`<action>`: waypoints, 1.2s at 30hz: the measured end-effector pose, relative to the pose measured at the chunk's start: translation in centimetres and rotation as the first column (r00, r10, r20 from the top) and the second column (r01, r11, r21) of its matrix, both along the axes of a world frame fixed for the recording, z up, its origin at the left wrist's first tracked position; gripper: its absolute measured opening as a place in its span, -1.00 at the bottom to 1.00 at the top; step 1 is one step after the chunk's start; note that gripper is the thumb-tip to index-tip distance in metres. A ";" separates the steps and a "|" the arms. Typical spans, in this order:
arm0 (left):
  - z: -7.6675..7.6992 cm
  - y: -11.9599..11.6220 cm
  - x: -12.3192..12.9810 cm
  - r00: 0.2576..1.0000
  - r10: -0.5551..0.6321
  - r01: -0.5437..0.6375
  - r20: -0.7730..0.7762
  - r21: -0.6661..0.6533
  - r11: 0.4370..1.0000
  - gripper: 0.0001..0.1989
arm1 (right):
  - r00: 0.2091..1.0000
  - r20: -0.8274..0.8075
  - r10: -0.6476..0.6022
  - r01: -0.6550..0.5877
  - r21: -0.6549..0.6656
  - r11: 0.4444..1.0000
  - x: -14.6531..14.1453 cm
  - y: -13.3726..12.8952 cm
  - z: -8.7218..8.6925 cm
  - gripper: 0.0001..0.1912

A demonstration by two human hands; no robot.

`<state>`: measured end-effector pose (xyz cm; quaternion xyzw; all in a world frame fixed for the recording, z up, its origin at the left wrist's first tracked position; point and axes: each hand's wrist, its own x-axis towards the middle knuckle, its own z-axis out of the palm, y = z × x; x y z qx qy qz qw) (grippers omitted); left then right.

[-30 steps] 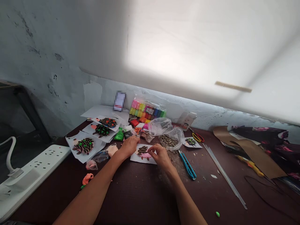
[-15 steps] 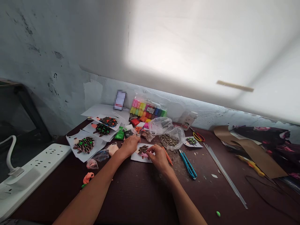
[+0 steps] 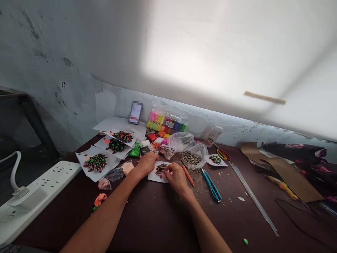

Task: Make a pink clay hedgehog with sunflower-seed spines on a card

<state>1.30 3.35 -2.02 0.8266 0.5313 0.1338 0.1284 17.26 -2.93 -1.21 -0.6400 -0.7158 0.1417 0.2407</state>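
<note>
A small white card [image 3: 152, 175] with dark seeds [image 3: 161, 168] and pink clay on it lies between my hands. My left hand [image 3: 147, 163] rests at the card's upper left edge, fingers together; what they hold, if anything, is hidden. At the card's right side, my right hand [image 3: 177, 177] has thumb and forefinger pinched over the pink part; anything between the fingertips is too small to tell. An orange pen-like tool [image 3: 188, 175] lies just right of that hand. Behind it sits a clear bag of striped seeds [image 3: 191, 157].
Seed-covered hedgehog cards [image 3: 96, 162] lie at left, near a white power strip [image 3: 50, 182]. Colourful clay packs [image 3: 167, 123] and a phone [image 3: 135, 112] stand behind. A blue cutter [image 3: 212, 186], scissors [image 3: 223, 154], clear sticks [image 3: 252, 196] and a brown strip [image 3: 292, 177] are at right.
My right hand's fingers have shifted slightly over the card's pink part. The whole view has moved a little; my left hand stays at the card's edge.
</note>
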 end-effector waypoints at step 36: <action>-0.1 -0.1 0.0 1.000 0.000 0.000 -0.004 0.018 1.000 -0.75 | 0.973 0.184 -0.140 0.096 0.230 0.968 1.7 1.4 -0.3 -0.74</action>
